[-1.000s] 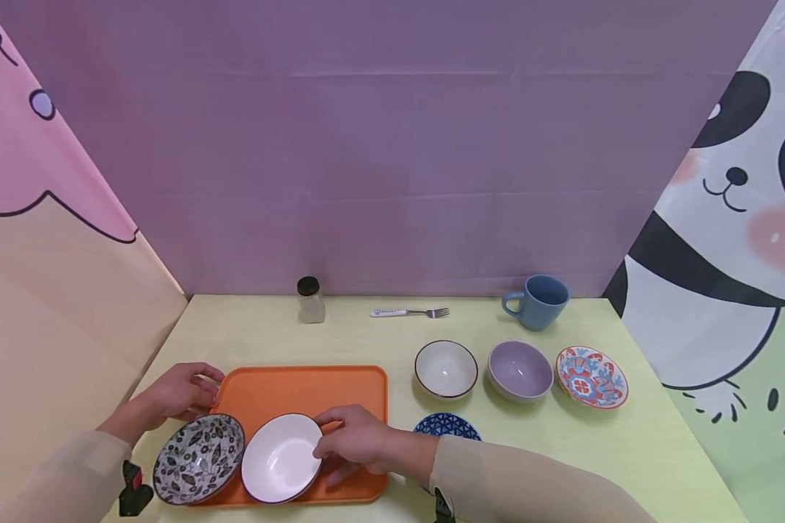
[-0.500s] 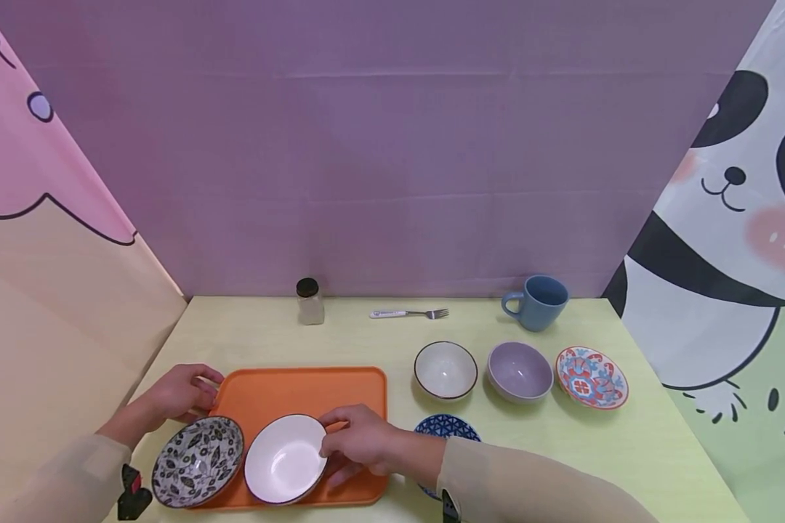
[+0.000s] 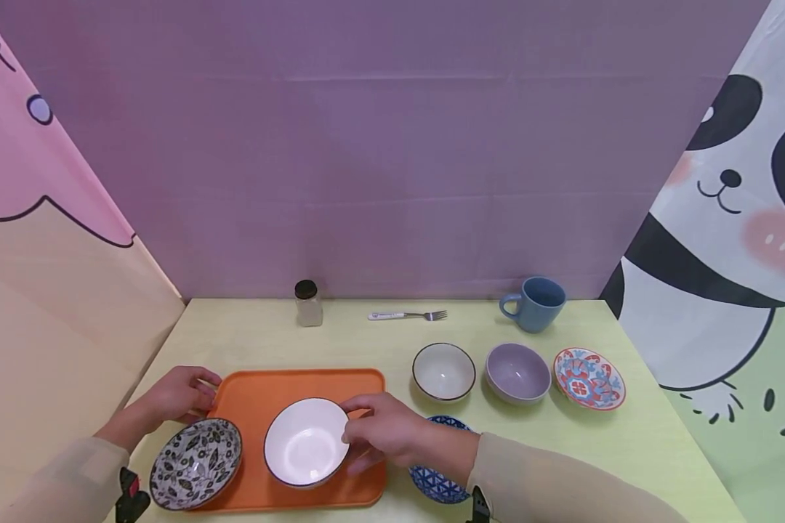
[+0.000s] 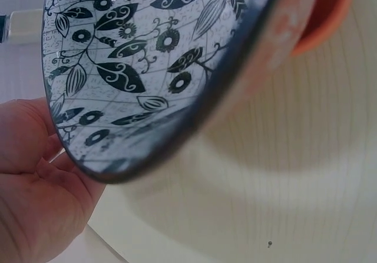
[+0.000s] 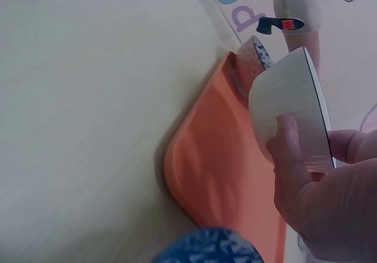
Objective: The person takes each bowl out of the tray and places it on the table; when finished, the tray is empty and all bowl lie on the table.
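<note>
Nearest you, the floral bowl [image 3: 196, 465] sat at the front left corner of the orange tray [image 3: 281, 388], and the blue patterned dish [image 3: 437, 489] lay beyond the tray's right edge, partly hidden by your forearm. Your right hand [image 3: 389, 432] pinched the wall of the white bowl [image 3: 306, 442] over the tray, while your left hand [image 3: 175, 394] was positioned beside the tray's left edge, its grip indeterminable. Farther back stood the purple bowl [image 3: 518, 373], then the blue mug [image 3: 540, 305].

Left wrist view: floral bowl [image 4: 141, 69] cropped, left hand [image 4: 44, 201] partly hidden.
</note>
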`<state>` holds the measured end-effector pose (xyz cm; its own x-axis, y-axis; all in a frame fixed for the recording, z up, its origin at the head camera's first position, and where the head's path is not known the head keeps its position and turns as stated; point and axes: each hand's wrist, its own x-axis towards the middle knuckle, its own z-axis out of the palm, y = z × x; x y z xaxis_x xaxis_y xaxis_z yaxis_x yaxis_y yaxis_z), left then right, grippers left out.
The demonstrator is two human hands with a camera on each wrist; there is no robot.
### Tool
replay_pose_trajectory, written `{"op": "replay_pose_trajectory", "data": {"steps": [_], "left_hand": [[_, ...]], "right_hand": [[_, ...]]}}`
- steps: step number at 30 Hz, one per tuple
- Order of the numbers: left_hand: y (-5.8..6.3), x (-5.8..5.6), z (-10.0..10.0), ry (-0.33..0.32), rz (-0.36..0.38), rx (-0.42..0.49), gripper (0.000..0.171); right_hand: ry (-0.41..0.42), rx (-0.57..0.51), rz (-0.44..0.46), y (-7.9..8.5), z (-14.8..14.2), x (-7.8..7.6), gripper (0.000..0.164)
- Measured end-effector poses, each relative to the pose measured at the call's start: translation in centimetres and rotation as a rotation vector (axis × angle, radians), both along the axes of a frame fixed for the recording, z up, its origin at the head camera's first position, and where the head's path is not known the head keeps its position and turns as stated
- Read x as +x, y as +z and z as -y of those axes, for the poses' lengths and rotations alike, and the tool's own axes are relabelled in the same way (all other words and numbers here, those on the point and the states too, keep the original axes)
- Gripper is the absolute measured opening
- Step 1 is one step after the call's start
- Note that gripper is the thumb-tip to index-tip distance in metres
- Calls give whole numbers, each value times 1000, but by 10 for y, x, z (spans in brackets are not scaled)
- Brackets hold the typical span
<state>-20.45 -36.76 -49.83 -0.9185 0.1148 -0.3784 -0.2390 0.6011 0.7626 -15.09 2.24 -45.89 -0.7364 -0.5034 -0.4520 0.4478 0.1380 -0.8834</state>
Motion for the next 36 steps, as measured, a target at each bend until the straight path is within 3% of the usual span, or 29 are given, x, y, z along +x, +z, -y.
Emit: {"op": "replay_pose_trajectory", "data": {"steps": [23,36], "left_hand": [[2,-2,-4,-14,-12,-29,40],[2,-3,-6,-12,-15,-45,39]], "right_hand": [[-53,-9,-103,43,-88,-16,56],[-109,4,-97,55,-159,-7,60]]}}
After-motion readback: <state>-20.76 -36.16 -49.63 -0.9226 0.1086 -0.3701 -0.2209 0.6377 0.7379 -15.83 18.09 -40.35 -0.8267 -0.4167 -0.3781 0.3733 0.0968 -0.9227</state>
